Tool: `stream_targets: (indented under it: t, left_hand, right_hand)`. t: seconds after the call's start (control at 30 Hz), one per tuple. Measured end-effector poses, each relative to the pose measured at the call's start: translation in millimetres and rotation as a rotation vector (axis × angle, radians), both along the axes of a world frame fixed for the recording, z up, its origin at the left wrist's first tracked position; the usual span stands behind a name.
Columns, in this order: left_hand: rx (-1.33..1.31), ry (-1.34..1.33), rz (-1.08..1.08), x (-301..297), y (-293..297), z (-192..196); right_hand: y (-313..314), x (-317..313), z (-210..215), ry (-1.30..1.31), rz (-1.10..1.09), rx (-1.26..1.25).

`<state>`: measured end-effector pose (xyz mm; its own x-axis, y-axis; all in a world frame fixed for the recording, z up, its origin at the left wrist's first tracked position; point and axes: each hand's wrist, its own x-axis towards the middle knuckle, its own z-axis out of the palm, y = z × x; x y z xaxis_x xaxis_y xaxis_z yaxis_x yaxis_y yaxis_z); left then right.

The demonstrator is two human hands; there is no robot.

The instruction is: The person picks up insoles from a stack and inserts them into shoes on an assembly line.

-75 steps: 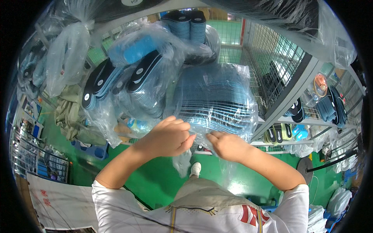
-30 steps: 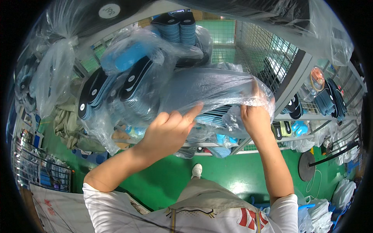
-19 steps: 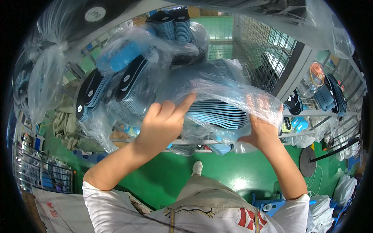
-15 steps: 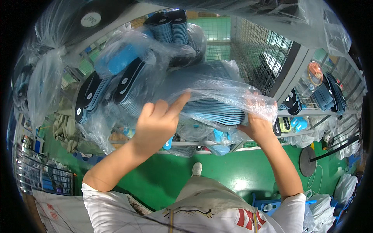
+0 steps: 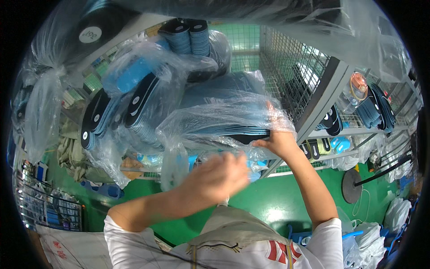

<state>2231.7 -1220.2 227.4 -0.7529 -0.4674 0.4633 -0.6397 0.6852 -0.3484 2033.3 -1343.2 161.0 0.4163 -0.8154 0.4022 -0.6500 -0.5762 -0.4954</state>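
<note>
On the shelf in front of me lies a stack of blue insoles [image 5: 224, 130] with a black one at its near lower edge. A clear plastic bag [image 5: 210, 112] drapes loosely over it. My right hand [image 5: 281, 141] grips the stack's right end, thumb low and fingers higher, partly covered by the film. My left hand [image 5: 219, 177] is smeared by motion in front of the shelf, below the stack; whether it holds anything cannot be made out. Beside the stack, a hanging fold of film [image 5: 174, 163] drops over the shelf edge.
More bagged black-and-blue insoles [image 5: 143, 101] stand to the left, others [image 5: 197, 39] behind. A wire mesh side panel [image 5: 293, 67] and a grey post [image 5: 320, 98] bound the shelf on the right. Plastic-wrapped goods [image 5: 233, 11] hang overhead. The floor [image 5: 264, 197] is green.
My left hand has moved down and right, away from the bag's top. The film now hangs lower over the stack's front. My right hand still grips the stack's end.
</note>
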Motion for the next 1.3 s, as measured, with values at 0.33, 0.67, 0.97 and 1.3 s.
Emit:
stream_targets:
  t: [0.33, 0.67, 0.97, 1.3]
  left_hand:
    - [0.785, 0.097, 0.570, 28, -113, -38]
    - [1.034, 0.040, 0.466, 46, -134, -70]
    - [0.760, 0.022, 0.453, 43, -122, -59]
    - [0.889, 0.430, 0.206, 31, -150, 91]
  right_hand:
    - [0, -20, -9, -0.520, 0.244, 0.389]
    - [17, 1, -20, 0.011, -0.055, -0.100]
    - [-22, 1, 38, 0.344, 0.241, 0.175]
    - [-23, 7, 37, 0.397, 0.245, 0.165]
